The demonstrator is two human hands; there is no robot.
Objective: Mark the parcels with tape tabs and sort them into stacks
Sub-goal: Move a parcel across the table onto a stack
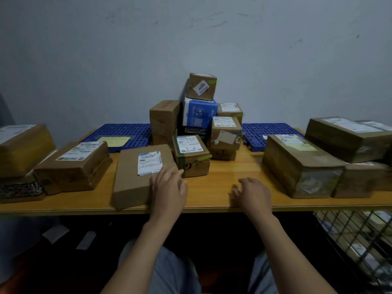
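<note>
A flat brown parcel (pixel 135 177) with a white label lies at the table's front, left of centre. My left hand (pixel 168 187) rests on its right end with fingers relaxed. My right hand (pixel 252 194) hovers over bare table to the right, fingers loosely curled, holding nothing. A small box marked "3-2" (pixel 192 155) with green tape tabs stands just behind my left hand. Behind it rises a pile of small parcels (pixel 201 115), topped by a box labelled "3004" (pixel 202 87).
The wooden table (pixel 222 183) carries stacked large parcels at the left (pixel 74 164) and right (pixel 297 164). Blue perforated mats (pixel 118 132) lie at the back against the wall. A wire basket (pixel 356 240) with items stands below the table at right.
</note>
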